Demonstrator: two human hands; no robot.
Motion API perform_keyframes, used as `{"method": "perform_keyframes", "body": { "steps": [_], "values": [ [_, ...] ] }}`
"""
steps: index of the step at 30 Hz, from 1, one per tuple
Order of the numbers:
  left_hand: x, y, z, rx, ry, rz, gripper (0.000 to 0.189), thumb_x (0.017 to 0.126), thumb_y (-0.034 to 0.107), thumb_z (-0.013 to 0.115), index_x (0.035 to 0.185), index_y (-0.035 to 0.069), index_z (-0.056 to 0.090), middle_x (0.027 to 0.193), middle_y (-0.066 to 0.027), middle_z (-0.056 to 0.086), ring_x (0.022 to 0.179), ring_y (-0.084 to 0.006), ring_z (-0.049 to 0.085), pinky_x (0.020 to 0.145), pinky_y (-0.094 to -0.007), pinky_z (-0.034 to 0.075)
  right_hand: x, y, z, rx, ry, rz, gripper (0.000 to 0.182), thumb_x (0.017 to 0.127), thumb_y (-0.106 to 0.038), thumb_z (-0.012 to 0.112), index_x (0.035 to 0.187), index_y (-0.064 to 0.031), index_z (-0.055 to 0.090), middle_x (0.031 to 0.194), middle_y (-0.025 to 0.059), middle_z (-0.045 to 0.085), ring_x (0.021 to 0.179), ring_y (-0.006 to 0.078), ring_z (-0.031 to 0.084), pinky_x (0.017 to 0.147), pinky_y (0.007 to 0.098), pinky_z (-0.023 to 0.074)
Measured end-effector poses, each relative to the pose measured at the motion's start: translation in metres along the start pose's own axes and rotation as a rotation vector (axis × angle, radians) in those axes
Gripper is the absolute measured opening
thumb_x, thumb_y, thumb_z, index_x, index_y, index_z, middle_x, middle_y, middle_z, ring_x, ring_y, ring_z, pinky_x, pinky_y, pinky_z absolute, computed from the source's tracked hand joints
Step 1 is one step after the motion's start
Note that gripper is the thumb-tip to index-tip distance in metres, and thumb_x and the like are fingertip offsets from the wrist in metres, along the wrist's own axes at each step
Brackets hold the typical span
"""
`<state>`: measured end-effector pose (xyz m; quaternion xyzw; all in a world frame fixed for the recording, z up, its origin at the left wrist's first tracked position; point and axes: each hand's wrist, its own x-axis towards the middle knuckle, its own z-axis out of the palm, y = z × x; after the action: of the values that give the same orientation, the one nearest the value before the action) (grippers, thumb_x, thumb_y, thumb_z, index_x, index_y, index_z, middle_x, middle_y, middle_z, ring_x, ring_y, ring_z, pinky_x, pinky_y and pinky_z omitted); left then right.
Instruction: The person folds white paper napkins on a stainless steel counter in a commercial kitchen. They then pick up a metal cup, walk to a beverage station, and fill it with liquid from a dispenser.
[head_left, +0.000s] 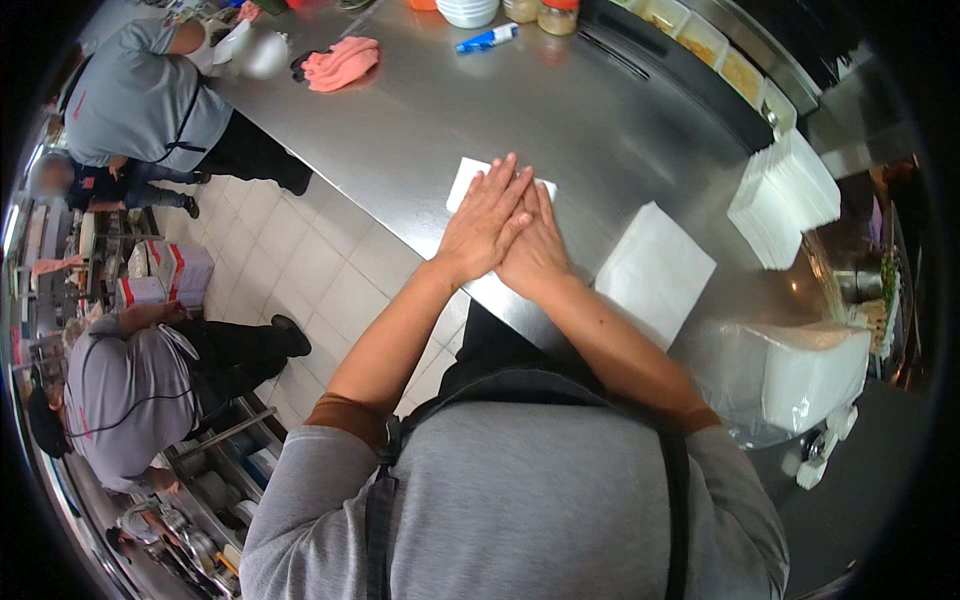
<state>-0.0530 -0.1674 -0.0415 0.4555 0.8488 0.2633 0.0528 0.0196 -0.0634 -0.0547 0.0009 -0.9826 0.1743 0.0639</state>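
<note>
A white folded paper napkin (465, 184) lies on the stainless steel table (420, 127) near its front edge. Flat across it rests my left hand (484, 225), its palm hidden and its thumb lying over the other hand. My right hand (536, 251) is pressed flat beside and partly under the left, its fingers pointing away from me. Most of the napkin is covered, with corners showing on both sides. To the right of my right forearm is a stack of white napkins (656, 270).
Fanned napkins (784, 199) stand at the right, above an opened plastic pack (814, 375). Farther back are a coral cloth (341, 64), a blue-and-white marker (486, 37), white bowls (466, 11) and a jar (557, 16). Co-workers (142, 97) stand at the left on the tiled floor.
</note>
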Motion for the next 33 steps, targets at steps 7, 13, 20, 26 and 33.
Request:
{"method": "perform_keyframes", "body": {
  "steps": [7, 13, 20, 26, 33],
  "values": [
    [-0.004, -0.012, 0.004, 0.119, -0.033, -0.036, 0.069, 0.106, 0.051, 0.035, 0.159, 0.008, 0.029, 0.166, -0.0165, 0.022, 0.155, -0.0309, 0.016, 0.127, -0.0445, 0.011, -0.021, 0.0, -0.016, 0.053, -0.031, 0.067, 0.09, 0.093, -0.04, 0.064, 0.157, 0.0069, 0.021, 0.165, 0.0252, 0.015, 0.154, 0.0445, 0.006, 0.126, 0.0533, 0.0051],
    [0.008, -0.029, 0.009, 0.235, -0.008, 0.027, 0.062, 0.106, 0.046, 0.038, 0.155, 0.01, 0.037, 0.161, -0.0143, 0.035, 0.153, -0.0305, 0.024, 0.126, -0.0494, 0.013, -0.025, 0.008, -0.013, 0.028, -0.005, 0.021, 0.083, 0.093, -0.034, 0.064, 0.153, 0.0098, 0.028, 0.164, 0.027, 0.018, 0.153, 0.0464, 0.008, 0.125, 0.0571, 0.0063],
    [-0.04, -0.01, 0.007, 0.245, 0.091, -0.032, 0.058, 0.104, 0.035, 0.043, 0.153, 0.005, 0.038, 0.158, -0.0172, 0.038, 0.152, -0.0326, 0.026, 0.125, -0.0505, 0.014, -0.029, 0.011, -0.014, 0.118, 0.037, -0.088, 0.068, 0.096, -0.02, 0.052, 0.154, 0.0071, 0.029, 0.163, 0.0236, 0.025, 0.152, 0.0429, 0.018, 0.124, 0.0574, 0.0115],
    [-0.07, 0.0, -0.002, 0.131, 0.125, -0.072, 0.058, 0.098, 0.021, 0.049, 0.152, 0.003, 0.037, 0.16, -0.0182, 0.035, 0.153, -0.0332, 0.024, 0.125, -0.051, 0.014, -0.034, 0.004, -0.011, 0.032, -0.04, -0.173, 0.068, 0.095, -0.021, 0.055, 0.153, 0.0069, 0.032, 0.161, 0.0232, 0.03, 0.151, 0.04, 0.024, 0.124, 0.0566, 0.0137],
    [-0.098, -0.014, 0.002, -0.075, 0.618, -0.508, 0.083, 0.08, 0.022, 0.082, 0.15, 0.014, 0.04, 0.158, -0.0236, 0.029, 0.146, -0.0444, 0.029, 0.121, -0.0515, 0.026, -0.043, -0.012, -0.021, 0.025, -0.1, -0.313, 0.067, 0.096, -0.025, 0.055, 0.15, 0.0078, 0.035, 0.16, 0.023, 0.032, 0.151, 0.0405, 0.024, 0.124, 0.0576, 0.0138]
  ]
}}
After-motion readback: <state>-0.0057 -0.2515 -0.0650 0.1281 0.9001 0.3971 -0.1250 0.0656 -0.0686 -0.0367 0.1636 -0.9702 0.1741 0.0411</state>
